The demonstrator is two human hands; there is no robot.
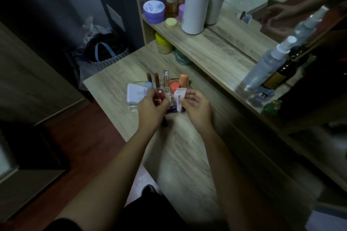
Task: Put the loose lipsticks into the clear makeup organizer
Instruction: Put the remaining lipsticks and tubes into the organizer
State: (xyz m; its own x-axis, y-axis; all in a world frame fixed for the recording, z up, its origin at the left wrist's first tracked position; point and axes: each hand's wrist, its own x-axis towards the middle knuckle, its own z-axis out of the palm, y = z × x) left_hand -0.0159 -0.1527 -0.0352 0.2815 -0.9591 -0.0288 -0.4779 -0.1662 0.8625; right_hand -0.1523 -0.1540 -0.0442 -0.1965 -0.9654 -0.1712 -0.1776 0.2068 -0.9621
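Observation:
The clear makeup organizer (pixel 132 107) sits on the wooden dressing table (pixel 184 152), holding several upright tubes, among them two brown-red lip tints (pixel 152 78) and an orange-capped stick (pixel 183 80). My left hand (pixel 151 108) is closed around a dark red lipstick (pixel 160 96) at the organizer's near left side. My right hand (pixel 197 106) pinches a white tube (pixel 179 98) at its near right side. A dark lipstick (pixel 165 121) lies on the table below my left hand, partly hidden. A white compact (pixel 135 95) leans at the organizer's left.
A raised shelf (pixel 206 50) carries two tall white cylinders (pixel 195 7), a purple jar (pixel 154 11), bottles and a clear spray bottle (pixel 266 65). A mirror on the right reflects a hand. Yellow and green jars stand under the shelf. A bag sits on the floor left.

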